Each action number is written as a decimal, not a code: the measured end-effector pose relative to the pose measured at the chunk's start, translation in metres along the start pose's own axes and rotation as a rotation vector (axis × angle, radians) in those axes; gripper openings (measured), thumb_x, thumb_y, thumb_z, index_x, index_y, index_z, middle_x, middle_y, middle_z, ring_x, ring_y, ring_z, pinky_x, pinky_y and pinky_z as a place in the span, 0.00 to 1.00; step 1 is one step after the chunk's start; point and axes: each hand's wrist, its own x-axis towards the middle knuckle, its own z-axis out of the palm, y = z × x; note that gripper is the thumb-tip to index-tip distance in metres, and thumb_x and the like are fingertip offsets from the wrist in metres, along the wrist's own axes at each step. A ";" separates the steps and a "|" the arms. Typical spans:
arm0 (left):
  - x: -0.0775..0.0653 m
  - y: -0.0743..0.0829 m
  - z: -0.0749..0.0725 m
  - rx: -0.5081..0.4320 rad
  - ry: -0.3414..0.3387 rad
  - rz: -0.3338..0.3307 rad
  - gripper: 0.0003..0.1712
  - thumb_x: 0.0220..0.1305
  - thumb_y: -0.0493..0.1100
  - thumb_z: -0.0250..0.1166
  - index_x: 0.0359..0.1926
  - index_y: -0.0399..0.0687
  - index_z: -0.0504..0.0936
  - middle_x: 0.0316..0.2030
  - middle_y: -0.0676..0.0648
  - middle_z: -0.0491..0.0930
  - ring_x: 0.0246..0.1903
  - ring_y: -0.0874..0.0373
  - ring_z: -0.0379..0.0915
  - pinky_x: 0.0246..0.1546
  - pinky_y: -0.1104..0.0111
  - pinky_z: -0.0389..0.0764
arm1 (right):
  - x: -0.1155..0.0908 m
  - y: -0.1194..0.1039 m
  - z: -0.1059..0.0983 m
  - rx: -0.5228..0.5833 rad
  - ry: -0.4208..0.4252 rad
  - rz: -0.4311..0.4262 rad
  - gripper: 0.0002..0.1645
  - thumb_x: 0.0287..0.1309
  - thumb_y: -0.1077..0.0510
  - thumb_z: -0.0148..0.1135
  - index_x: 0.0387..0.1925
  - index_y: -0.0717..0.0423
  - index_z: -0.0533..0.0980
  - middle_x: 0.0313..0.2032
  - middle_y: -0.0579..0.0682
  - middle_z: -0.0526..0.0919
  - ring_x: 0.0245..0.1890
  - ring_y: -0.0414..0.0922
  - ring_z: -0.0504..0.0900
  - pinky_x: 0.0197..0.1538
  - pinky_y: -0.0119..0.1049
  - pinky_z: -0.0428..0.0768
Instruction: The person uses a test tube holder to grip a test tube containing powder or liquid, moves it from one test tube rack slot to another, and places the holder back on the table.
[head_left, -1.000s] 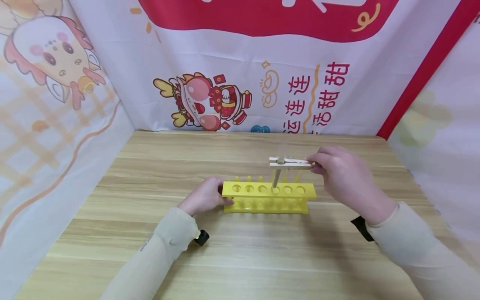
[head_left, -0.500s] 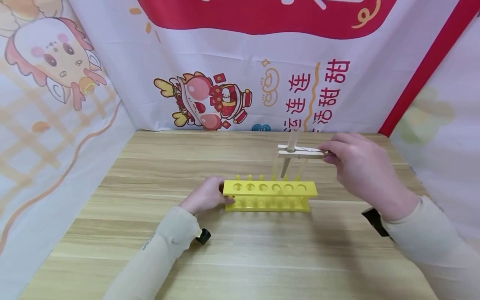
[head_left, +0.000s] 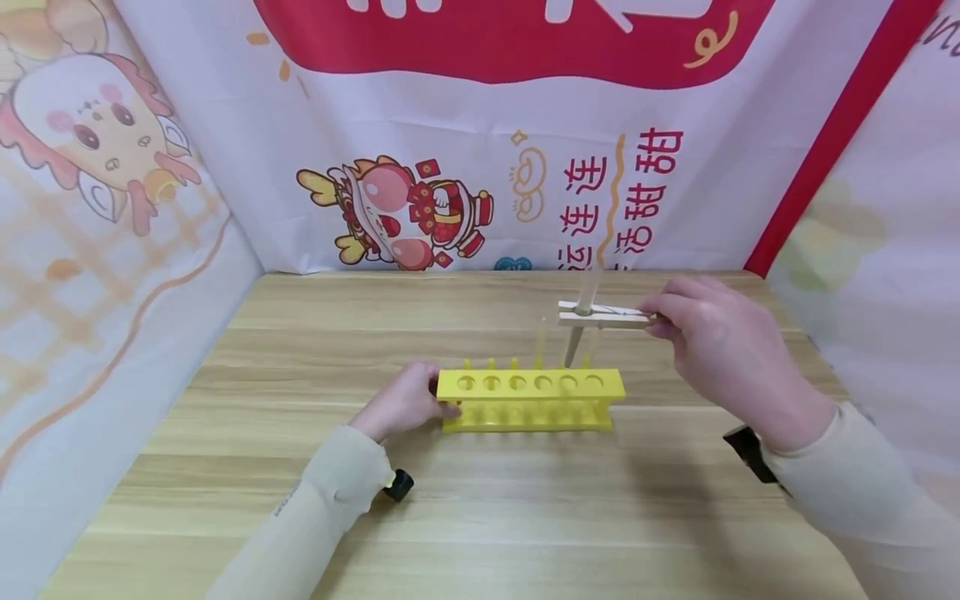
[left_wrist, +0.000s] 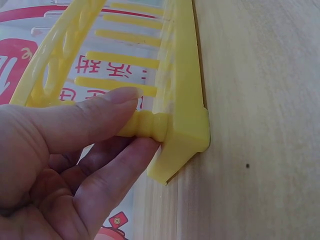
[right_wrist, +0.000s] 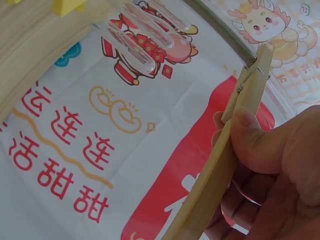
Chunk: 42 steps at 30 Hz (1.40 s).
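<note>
My left hand (head_left: 401,402) grips the left end of a yellow test tube rack (head_left: 450,385). In the left wrist view, thumb and fingers pinch the rack's end post (left_wrist: 150,125). My right hand (head_left: 723,350) pinches the far end of a wooden test tube clamp (head_left: 611,322). Clasped at its other end, a test tube (head_left: 574,346) with greyish-brown contents leans slightly, its bottom just over the rack's right half, near the fifth hole. The right wrist view shows the clamp (right_wrist: 215,175) and part of the tube (right_wrist: 225,35).
Clear test tubes (head_left: 541,337) stand on pegs along the rack's back; their rounded ends (right_wrist: 142,60) show in the right wrist view. The rack stands on a wood-grain table (head_left: 480,517). Printed cloth (head_left: 450,117) closes off the back and both sides.
My right hand has raised the clamp and tube up and to the right, from the fourth hole towards the fifth. The tube has dipped slightly since half a second ago. My left hand keeps its grip.
</note>
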 end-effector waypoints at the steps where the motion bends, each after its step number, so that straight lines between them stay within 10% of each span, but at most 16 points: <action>1: 0.000 0.000 0.001 -0.006 -0.001 -0.001 0.18 0.52 0.36 0.77 0.45 0.51 0.85 0.41 0.55 0.85 0.40 0.56 0.78 0.53 0.55 0.74 | -0.001 0.001 0.001 0.004 0.000 0.000 0.15 0.43 0.73 0.75 0.35 0.59 0.85 0.30 0.51 0.83 0.36 0.52 0.80 0.35 0.51 0.81; 42: 0.000 0.003 0.001 0.055 0.030 -0.029 0.19 0.50 0.36 0.78 0.44 0.48 0.84 0.40 0.53 0.84 0.38 0.55 0.77 0.50 0.58 0.75 | -0.012 0.007 0.026 0.023 -0.117 0.070 0.15 0.43 0.71 0.77 0.36 0.60 0.86 0.29 0.50 0.83 0.28 0.48 0.77 0.31 0.48 0.81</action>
